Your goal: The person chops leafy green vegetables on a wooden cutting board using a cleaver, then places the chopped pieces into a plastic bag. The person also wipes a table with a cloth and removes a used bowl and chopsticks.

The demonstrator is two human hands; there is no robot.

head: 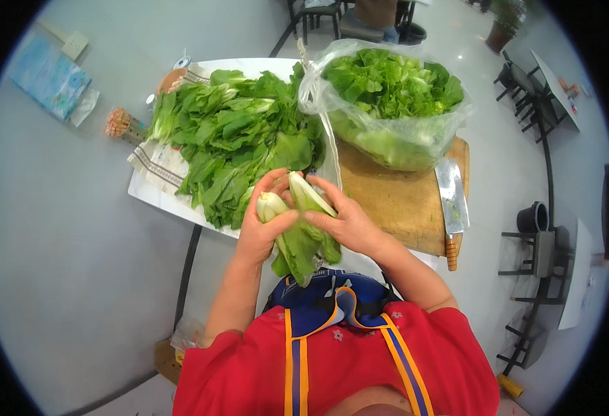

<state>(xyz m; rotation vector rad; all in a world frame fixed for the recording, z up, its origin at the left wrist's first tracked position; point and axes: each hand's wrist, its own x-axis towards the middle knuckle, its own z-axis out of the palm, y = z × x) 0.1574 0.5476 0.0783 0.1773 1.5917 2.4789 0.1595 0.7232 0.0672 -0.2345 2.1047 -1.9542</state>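
My left hand [266, 223] grips a head of leafy greens [270, 206] near its pale root end, with the leaves hanging down toward me. A white-stemmed piece [304, 190] of the greens is between the fingers of my right hand [343, 216]; whether it is still joined to the head cannot be seen. Both thumbs meet over the leaves in front of my apron [330, 285]. Just beyond my hands, a large pile of leafy greens [231, 130] lies on a patterned cloth [156, 169].
A clear plastic bag [387, 143] full of greens rests on a wooden cutting board [403, 208]. Along the board's right edge lies a cleaver [450, 200], its handle [450, 253] overhanging the near side. A holder of skewers or chopsticks [122, 125] stands left, by the wall.
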